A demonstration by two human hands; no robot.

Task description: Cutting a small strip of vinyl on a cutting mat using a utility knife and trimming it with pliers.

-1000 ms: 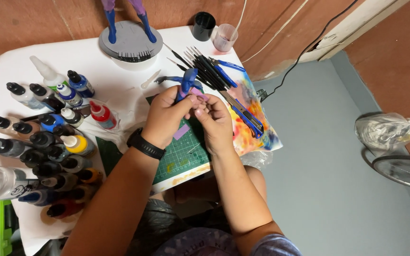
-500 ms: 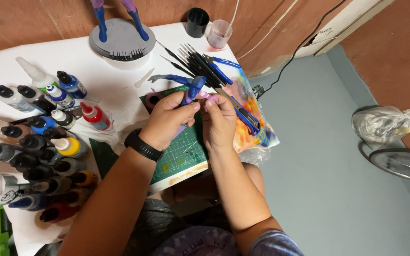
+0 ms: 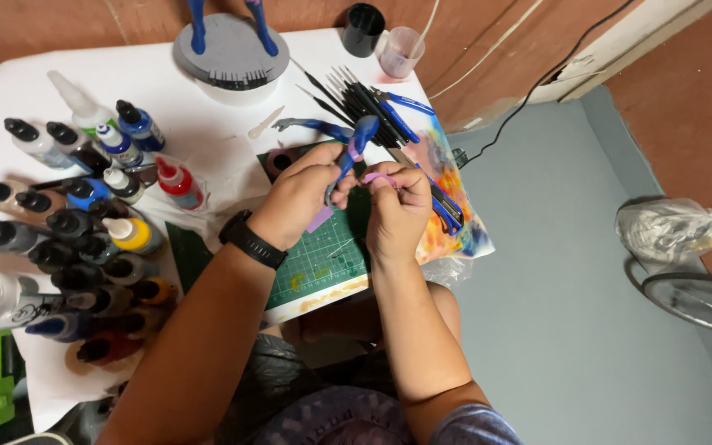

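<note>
My left hand (image 3: 300, 196), with a black watch on its wrist, grips a blue figure part (image 3: 358, 142) that sticks up past the fingers. My right hand (image 3: 399, 206) sits right beside it and pinches a small pink strip (image 3: 378, 177) against that part. Both hands hover over a green cutting mat (image 3: 323, 259) on the white table (image 3: 183, 103). A second blue figure part (image 3: 311, 125) lies on the table just beyond the hands. A pink scrap (image 3: 320, 219) lies on the mat under my left hand.
Several paint bottles (image 3: 84, 214) crowd the table's left half. A grey round base (image 3: 228, 53) with blue figure legs stands at the back. Black brushes and blue-handled tools (image 3: 372, 107) lie right of the hands, beside a black cup (image 3: 363, 29) and a clear cup (image 3: 399, 51).
The view has shifted slightly. My hands stay together over the mat, still working the pink strip on the blue part.
</note>
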